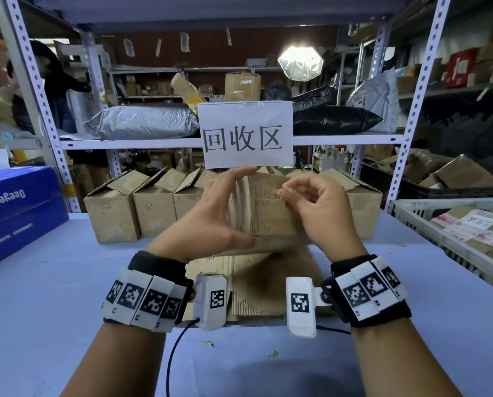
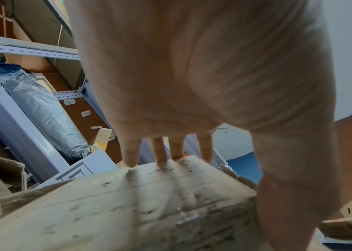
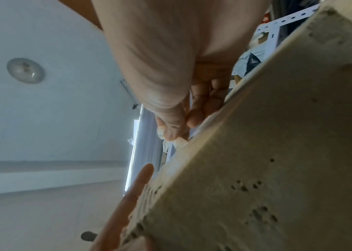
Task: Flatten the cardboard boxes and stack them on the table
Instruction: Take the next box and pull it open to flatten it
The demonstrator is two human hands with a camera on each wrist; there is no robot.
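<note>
Fingers (image 2: 160, 151) of the left hand (image 1: 211, 213) lie straight against a worn brown cardboard box (image 1: 265, 207), thumb under its lower edge, propping it upright above the pale blue table (image 1: 53, 296). Behind it a row of brown open-flapped cardboard boxes (image 1: 130, 207) stands at the table's back edge; beneath it a flattened brown cardboard sheet (image 1: 256, 287) lies on the table. At the box's face the right hand (image 1: 322, 207) curls, thumb and forefinger pinching a crumpled strip of clear tape (image 1: 282, 193) at the seam.
</note>
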